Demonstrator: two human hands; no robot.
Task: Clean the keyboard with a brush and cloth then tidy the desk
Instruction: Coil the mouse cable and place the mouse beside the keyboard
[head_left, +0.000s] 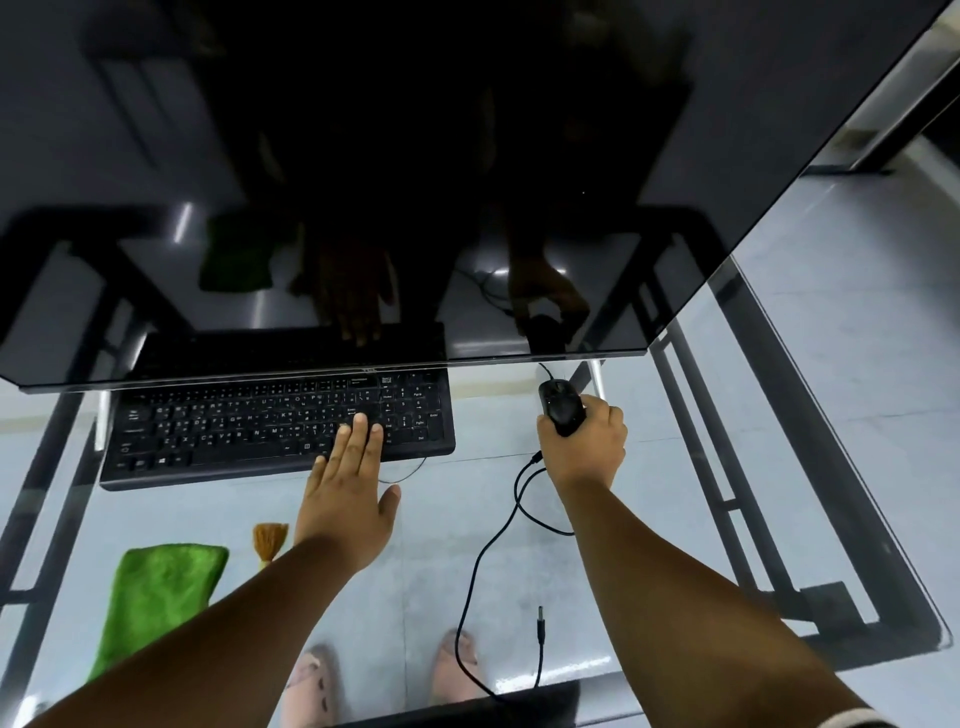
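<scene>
A black keyboard (249, 426) lies on the glass desk (426, 545), partly under the monitor's lower edge. My left hand (348, 499) lies flat, its straight fingertips resting on the keys near the keyboard's right end. My right hand (584, 447) grips a black mouse (560, 405) to the right of the keyboard. A folded green cloth (156, 597) lies at the near left. Beside it a small brush with tan bristles (270, 540) shows, its handle hidden behind my left forearm.
A large dark monitor (415, 182) fills the upper view and overhangs the keyboard. The black mouse cable (493, 545) loops across the glass toward the near edge, with a loose plug (540, 621). The black desk frame (737, 519) and feet show through the glass.
</scene>
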